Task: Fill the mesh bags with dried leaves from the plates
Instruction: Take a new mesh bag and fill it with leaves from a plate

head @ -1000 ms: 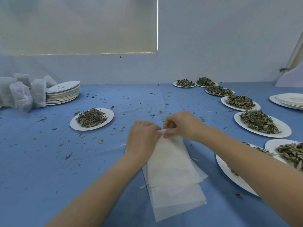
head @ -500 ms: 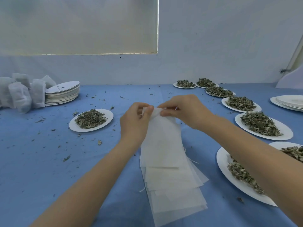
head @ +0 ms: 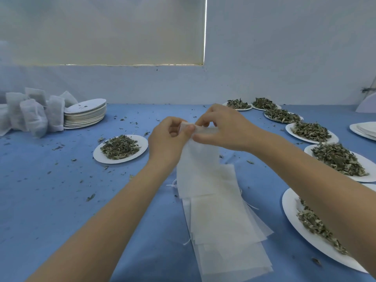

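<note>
So the bench (head: 50,200) is covered in a blue cloth and it's pretty messy, little bits of dried leaf scattered all over, mostly on the left and middle. Behind it is a plain pale wall (head: 284,47) with a drawn light-coloured blind (head: 101,31), a thin line of light showing along its right and bottom edges.

Both hands are up over the middle of the bench. The left hand (head: 168,141) and right hand (head: 221,129) each pinch the top edge of one white mesh bag (head: 196,169) between thumb and fingers, close together, so the bag hangs down from them with its lower end reaching the stack of empty mesh bags (head: 225,237) lying flat on the cloth right in front of the person. A few loose threads stick out of that stack.

Just left of the hands sits a white plate (head: 142,143) with a heap of dried leaves (head: 120,147). On the right, a curved row of more plates (head: 293,212) heaped with leaves runs from the near right edge back towards the wall; the right forearm crosses over the nearest one and hides part of it.

Far left at the back there's a stack of empty plates (head: 86,115), and just beside it a bunch of filled bags (head: 32,115) leaning together. Another small stack of plates (head: 364,129) pokes in at the right edge, cut off by the frame.
</note>
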